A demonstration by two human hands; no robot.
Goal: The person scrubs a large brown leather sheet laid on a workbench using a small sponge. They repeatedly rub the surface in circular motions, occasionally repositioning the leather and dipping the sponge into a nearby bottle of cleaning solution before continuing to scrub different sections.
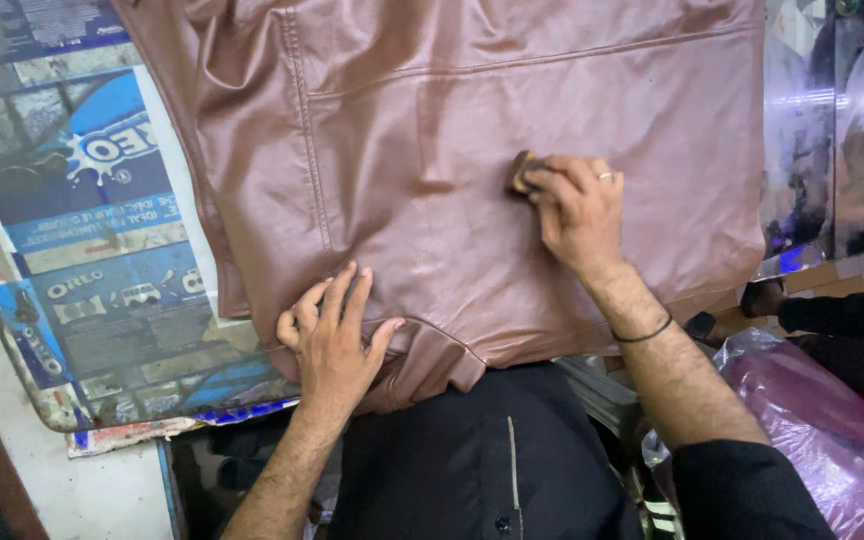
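Brown leather jacket [472, 130] spread flat, back panel up, over the bench [92, 250], its hem at the near edge against the person's dark shirt [472, 470]. The right hand [580, 212], fingers curled and closed on a small brown pad or sponge [523, 172], presses it onto the middle of the panel; most of the pad is hidden under the fingers, so its exact kind cannot be told. The left hand [332, 335] lies open and flat, fingers spread, pinning the hem at the lower left, well apart from the right hand

Risks, as judged: the leather is smooth and glossy, so it may slide or ruck under the rubbing hand if the flat hand lifts; a fold already bulges at the hem just beside the left hand, and pressure across such a fold could crease it. Uneven pressure near the raised seam lines could leave a streaked finish

Materials: supple, slightly sheened hide with stitched vertical and horizontal seams; bench top covered in worn, printed blue-and-white sheet, peeling at its edges; a crinkled, translucent purple plastic bag [832, 440] at the lower right; a thin dark band on the right wrist and a ring on one finger
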